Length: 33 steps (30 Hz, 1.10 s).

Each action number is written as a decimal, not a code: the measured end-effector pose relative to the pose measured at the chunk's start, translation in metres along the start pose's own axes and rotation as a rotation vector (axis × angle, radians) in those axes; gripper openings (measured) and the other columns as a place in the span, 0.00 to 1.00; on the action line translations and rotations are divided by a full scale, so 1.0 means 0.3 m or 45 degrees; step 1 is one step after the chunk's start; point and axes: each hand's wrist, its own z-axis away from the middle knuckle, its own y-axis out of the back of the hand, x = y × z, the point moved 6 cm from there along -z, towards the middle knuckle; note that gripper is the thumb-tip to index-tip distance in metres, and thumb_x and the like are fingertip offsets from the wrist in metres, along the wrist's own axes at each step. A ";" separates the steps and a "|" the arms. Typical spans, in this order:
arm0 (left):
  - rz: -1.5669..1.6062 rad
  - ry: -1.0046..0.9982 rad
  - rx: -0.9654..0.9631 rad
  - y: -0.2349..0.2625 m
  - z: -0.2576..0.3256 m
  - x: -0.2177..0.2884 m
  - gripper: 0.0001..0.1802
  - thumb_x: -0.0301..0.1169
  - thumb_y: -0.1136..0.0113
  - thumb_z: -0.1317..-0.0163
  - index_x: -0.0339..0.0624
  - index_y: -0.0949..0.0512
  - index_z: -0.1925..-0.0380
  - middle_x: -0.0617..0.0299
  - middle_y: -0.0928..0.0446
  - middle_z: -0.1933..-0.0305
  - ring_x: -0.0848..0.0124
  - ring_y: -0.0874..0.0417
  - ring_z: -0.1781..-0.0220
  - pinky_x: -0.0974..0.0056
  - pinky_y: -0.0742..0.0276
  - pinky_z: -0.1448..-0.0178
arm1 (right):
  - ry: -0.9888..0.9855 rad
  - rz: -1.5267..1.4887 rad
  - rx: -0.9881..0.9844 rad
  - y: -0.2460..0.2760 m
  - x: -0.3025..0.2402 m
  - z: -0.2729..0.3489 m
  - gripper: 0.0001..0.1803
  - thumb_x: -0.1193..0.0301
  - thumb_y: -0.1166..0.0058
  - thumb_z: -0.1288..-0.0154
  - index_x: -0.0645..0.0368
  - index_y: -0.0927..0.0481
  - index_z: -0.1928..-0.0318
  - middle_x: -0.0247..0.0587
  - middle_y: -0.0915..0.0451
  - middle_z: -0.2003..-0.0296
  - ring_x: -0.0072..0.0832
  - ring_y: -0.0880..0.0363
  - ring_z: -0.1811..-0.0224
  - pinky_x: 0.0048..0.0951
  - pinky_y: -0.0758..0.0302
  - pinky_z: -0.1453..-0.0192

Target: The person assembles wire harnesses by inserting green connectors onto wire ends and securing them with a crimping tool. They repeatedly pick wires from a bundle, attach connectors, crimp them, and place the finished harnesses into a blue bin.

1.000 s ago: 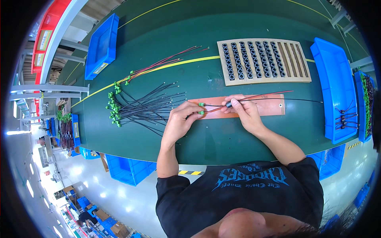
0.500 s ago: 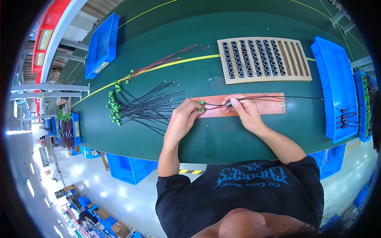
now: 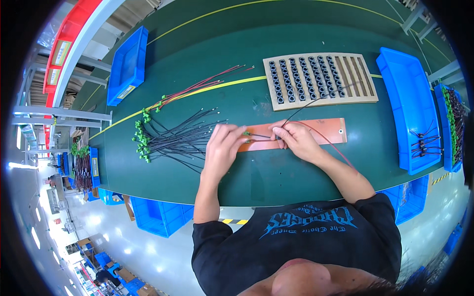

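**Thin leads gathered at the orange strip**

Since the earlier frames, little has shifted: both hands have stayed over the same end of the orange strip [image 3: 296, 135], and a black lead now arcs up from the right hand toward the slotted tray.

At far left, the fan of black wires [image 3: 180, 138] with green connectors is laid flat on the green table [image 3: 237, 98], well apart from the hands; red wires [image 3: 202, 85] are spread just above it. The left hand [image 3: 222, 148] is closed on the green-tipped end of the wire pair [image 3: 259, 138], which is stretched across the strip to the right hand [image 3: 295, 140], pinched there between fingertips. From that hand, the black lead runs up onto the wooden tray [image 3: 321, 79], and a red one trails back along the forearm. Blue bins [image 3: 410, 106] sit at the right.

The wires are judged light, limp and springy (likely to flick loose if slackened). A hold is best taken at the connector body and just behind it, since the thin insulation looks slippery and easily kinked.
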 end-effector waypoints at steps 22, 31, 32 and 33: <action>0.326 0.141 0.407 -0.038 -0.173 -0.019 0.19 0.11 0.41 0.40 0.33 0.16 0.50 0.51 0.14 0.49 0.63 0.13 0.51 0.61 0.15 0.45 | 0.209 0.320 0.096 -0.008 0.016 0.015 0.13 0.68 0.50 0.18 0.66 0.19 0.57 0.44 0.14 0.69 0.29 0.14 0.73 0.32 0.18 0.67; 1.297 0.609 0.458 -0.378 -0.085 -0.001 0.09 0.19 0.38 0.29 0.34 0.14 0.52 0.55 0.14 0.46 0.72 0.14 0.52 0.68 0.17 0.47 | 0.344 0.366 0.077 -0.013 0.012 0.030 0.08 0.72 0.44 0.23 0.66 0.18 0.54 0.43 0.16 0.68 0.29 0.15 0.71 0.32 0.19 0.66; 1.221 0.537 0.472 -0.373 -0.094 0.005 0.08 0.20 0.38 0.29 0.34 0.14 0.53 0.56 0.14 0.46 0.73 0.14 0.53 0.69 0.17 0.48 | 0.339 0.390 0.061 -0.010 0.013 0.028 0.07 0.73 0.42 0.24 0.66 0.18 0.54 0.44 0.17 0.66 0.30 0.15 0.70 0.32 0.19 0.65; 1.280 0.659 0.455 -0.388 -0.085 -0.008 0.08 0.20 0.38 0.28 0.34 0.13 0.53 0.57 0.15 0.47 0.75 0.15 0.55 0.71 0.18 0.50 | 0.333 0.413 0.045 -0.008 0.012 0.027 0.07 0.74 0.41 0.26 0.66 0.18 0.54 0.45 0.17 0.63 0.31 0.15 0.68 0.33 0.19 0.65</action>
